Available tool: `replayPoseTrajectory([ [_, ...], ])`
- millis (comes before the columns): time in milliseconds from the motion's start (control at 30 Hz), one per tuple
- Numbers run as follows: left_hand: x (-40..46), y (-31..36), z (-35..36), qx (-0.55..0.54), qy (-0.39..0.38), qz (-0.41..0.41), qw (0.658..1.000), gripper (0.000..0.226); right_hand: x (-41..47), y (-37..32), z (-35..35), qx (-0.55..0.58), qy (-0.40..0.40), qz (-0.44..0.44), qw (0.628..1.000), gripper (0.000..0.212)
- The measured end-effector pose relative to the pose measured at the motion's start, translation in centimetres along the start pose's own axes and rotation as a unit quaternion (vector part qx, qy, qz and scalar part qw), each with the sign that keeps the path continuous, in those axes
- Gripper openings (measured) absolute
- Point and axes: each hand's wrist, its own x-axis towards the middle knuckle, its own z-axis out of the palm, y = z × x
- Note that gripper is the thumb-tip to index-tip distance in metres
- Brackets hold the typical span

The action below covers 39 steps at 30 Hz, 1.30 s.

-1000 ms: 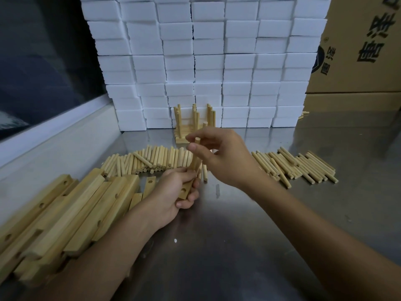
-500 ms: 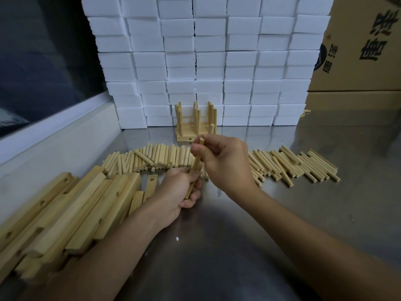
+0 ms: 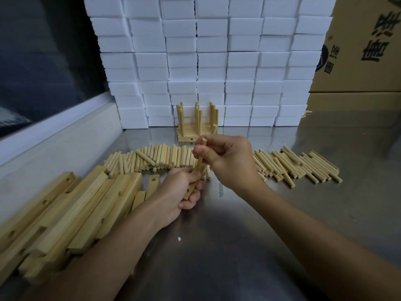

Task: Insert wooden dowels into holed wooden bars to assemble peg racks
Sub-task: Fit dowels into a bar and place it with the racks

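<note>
Fingers of the right hand (image 3: 230,159) pinch a dowel (image 3: 200,155) near its top; the left hand (image 3: 182,192) grips a holed bar (image 3: 191,190) under it, above the bench (image 3: 238,246). Since a second ago the dowel stands more upright, its foot at the bar.

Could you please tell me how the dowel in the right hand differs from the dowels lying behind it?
The held dowel stands nearly upright, pinched by the right hand over the bar in the left hand; the loose dowels lie flat in a row on the table, untouched. Both look like the same pale wood.

Probably workshop: steel bench (image 3: 238,246), stacked boxes (image 3: 212,61) (white)
</note>
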Motion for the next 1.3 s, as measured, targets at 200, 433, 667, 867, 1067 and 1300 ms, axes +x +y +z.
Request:
replayPoseTrajectory([
  [200,-0.3,0.2,0.0,-0.057,-0.005,-0.002,0.998,0.021,0.0,-0.4,0.2,-0.021,-0.014,-0.003,1.000,0.009],
  [433,0.0,0.3,-0.6,-0.118,-0.013,-0.010,0.993,0.044,-0.2,-1.5,-0.3,0.081,-0.066,0.020,0.994,0.011],
  [667,0.6,0.0,-1.2,-0.145,0.014,-0.015,0.989,0.049,-0.4,-2.5,0.0,-0.029,-0.031,-0.043,0.998,0.022],
  [867,0.6,0.1,-1.3,-0.179,0.028,-0.023,0.983,0.046,1.1,0.3,-4.1,-0.277,0.015,0.019,0.960,0.020],
  [1067,0.7,0.1,-1.3,-0.184,0.032,-0.030,0.982,0.047,0.8,4.0,-6.2,-0.443,-0.074,0.138,0.883,0.021],
  [1300,0.6,0.2,-1.3,-0.187,0.035,-0.033,0.981,0.046,0.4,3.9,-5.5,-0.503,-0.115,0.133,0.846,0.022],
])
